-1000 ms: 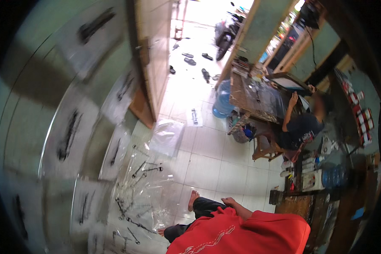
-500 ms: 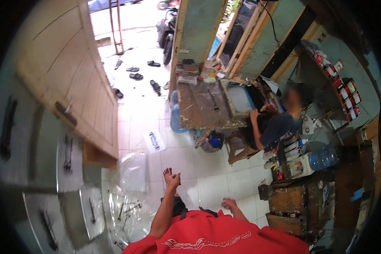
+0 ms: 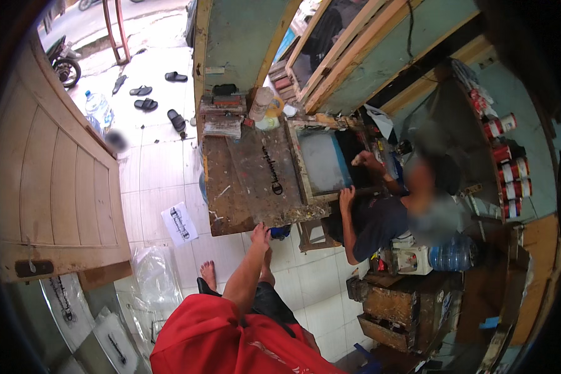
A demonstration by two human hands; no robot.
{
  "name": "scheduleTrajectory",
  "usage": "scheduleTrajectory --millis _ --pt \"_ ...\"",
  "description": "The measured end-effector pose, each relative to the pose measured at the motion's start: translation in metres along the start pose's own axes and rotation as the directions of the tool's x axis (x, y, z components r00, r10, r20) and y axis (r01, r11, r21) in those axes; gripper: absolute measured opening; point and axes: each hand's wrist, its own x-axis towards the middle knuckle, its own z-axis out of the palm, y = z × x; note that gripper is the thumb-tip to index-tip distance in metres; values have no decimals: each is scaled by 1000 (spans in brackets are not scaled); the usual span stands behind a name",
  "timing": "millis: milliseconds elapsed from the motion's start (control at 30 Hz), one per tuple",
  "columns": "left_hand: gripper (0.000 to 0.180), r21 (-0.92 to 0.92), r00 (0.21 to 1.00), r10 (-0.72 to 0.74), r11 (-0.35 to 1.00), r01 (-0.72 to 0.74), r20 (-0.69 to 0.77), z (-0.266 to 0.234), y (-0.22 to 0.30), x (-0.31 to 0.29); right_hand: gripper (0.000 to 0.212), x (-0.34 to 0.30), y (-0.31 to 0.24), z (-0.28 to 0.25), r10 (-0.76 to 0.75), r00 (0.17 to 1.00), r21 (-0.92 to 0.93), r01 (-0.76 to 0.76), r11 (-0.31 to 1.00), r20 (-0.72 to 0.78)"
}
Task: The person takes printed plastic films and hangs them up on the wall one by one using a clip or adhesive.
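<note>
My left hand (image 3: 261,233) reaches the near edge of a worn wooden worktable (image 3: 230,209); its fingers look apart, and I see nothing held in them. Whether the fingertips touch the tabletop is too small to tell. Ahead of the hand, a clear sheet with black lettering (image 3: 271,169) lies on the table. To its right is a wooden-framed screen (image 3: 321,162) with a pale and a dark area. My right hand is out of sight behind my red shirt.
A seated person (image 3: 383,227) has hands at the screen's right side. A printed white paper (image 3: 179,223) and clear plastic sheets (image 3: 153,274) lie on the floor. A wooden door (image 3: 62,187) stands left; sandals (image 3: 145,105) lie by the doorway. A wooden cabinet (image 3: 389,305) stands right.
I have stepped nearer the worktable and the view has turned right. My left hand has come from over the floor to the table's edge. My right hand has gone out of view.
</note>
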Motion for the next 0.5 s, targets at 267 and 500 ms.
scheduleTrajectory --millis 267,500 --pt "19 -86 858 120 979 -187 -500 25 9 37 39 105 -217 -45 -210 969 -560 245 791 127" --pt "23 587 306 822 560 -584 -480 2 45 -87 20 126 -446 54 -385 569 -450 818 359 727"
